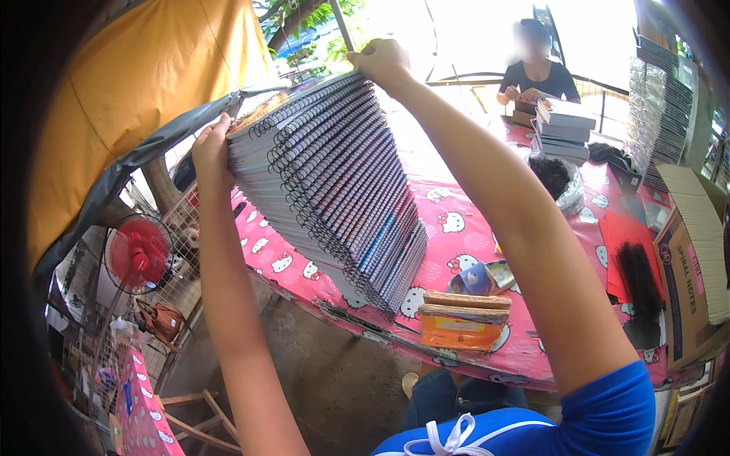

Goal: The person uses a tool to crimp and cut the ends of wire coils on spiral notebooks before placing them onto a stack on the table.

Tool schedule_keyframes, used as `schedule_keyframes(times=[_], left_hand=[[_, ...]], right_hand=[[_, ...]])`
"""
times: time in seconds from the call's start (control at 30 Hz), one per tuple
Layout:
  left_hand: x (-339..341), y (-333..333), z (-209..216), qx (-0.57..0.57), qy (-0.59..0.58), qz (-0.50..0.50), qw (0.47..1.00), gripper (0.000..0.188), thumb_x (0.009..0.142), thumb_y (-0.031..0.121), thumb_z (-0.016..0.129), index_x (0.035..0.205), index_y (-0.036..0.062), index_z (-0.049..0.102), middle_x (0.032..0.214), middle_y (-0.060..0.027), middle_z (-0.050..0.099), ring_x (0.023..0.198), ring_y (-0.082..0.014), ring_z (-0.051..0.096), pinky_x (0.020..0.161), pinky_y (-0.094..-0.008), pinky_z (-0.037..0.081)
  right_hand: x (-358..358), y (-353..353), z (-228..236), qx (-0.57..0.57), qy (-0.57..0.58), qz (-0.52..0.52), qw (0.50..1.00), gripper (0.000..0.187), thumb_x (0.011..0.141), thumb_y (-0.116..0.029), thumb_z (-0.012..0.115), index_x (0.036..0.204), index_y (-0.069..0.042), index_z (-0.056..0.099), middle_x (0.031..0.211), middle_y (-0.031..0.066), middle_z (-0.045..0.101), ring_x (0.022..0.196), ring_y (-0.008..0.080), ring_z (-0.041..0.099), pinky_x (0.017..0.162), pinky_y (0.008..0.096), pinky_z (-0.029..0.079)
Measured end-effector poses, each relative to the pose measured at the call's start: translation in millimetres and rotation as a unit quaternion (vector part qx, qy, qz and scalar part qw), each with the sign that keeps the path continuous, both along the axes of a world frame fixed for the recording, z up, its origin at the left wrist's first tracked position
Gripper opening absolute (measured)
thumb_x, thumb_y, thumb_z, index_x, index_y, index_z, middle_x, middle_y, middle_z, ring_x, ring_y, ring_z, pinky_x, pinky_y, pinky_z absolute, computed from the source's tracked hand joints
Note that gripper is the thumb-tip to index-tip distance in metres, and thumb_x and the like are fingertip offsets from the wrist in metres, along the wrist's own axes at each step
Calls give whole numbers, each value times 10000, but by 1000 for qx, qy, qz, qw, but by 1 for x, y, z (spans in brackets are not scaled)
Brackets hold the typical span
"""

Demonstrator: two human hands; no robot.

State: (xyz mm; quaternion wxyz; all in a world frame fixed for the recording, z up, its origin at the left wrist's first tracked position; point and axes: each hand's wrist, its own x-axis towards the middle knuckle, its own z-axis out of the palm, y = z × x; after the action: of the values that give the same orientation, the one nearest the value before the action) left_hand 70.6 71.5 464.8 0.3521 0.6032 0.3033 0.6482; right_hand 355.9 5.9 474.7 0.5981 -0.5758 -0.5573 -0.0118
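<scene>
A long leaning row of spiral-bound notebooks [334,186] slants from the pink patterned tablecloth [456,251] up toward the left, wire spines facing me. My left hand [211,148] presses against the upper left end of the row. My right hand [380,61] grips the top far edge of the row, arm stretched across. Both hands hold the stack tilted, its lower end resting on the table.
An orange block with wooden slats [464,319] lies near the table's front edge. A cardboard box [696,266] and black binding combs [635,277] sit at right. Another person [536,72] sits at the far end behind a notebook stack [563,125]. A red fan [138,254] stands lower left.
</scene>
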Motion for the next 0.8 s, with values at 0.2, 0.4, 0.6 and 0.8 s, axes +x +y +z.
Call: schedule_keyframes(times=[0.2, 0.4, 0.6, 0.8], left_hand=[[24, -31, -5, 105, 9, 207, 973, 553, 843, 539, 597, 686, 9, 594, 673, -86, 597, 682, -144, 538, 687, -287, 439], [17, -24, -6, 129, 34, 54, 990, 507, 797, 481, 684, 907, -3, 582, 823, -44, 570, 754, -143, 524, 685, -288, 431], [-27, -84, -68, 193, -41, 133, 971, 353, 936, 117, 461, 1283, 69, 504, 1316, -113, 430, 1190, -271, 487, 967, -414, 409], [-2, -201, -178, 322, -110, -116, 933, 390, 914, 266, 450, 1130, -56, 494, 1103, -249, 571, 1032, -298, 576, 912, -416, 446]], right_hand=[[-7, 25, -5, 36, 143, -13, 989, 459, 759, -413, 719, 877, 26, 658, 767, 133, 644, 728, 210, 613, 707, 345, 496], [7, 13, -5, 58, 7, -41, 997, 567, 860, -532, 546, 952, 23, 619, 890, 176, 639, 867, 279, 610, 786, 385, 476], [62, -106, -117, 51, -188, -149, 969, 453, 809, -452, 659, 894, -8, 634, 849, 212, 637, 810, 289, 623, 739, 367, 481], [251, -263, -335, -487, -37, -401, 775, 784, 765, -682, 561, 1063, 39, 642, 1019, 243, 643, 998, 363, 617, 870, 442, 478]])
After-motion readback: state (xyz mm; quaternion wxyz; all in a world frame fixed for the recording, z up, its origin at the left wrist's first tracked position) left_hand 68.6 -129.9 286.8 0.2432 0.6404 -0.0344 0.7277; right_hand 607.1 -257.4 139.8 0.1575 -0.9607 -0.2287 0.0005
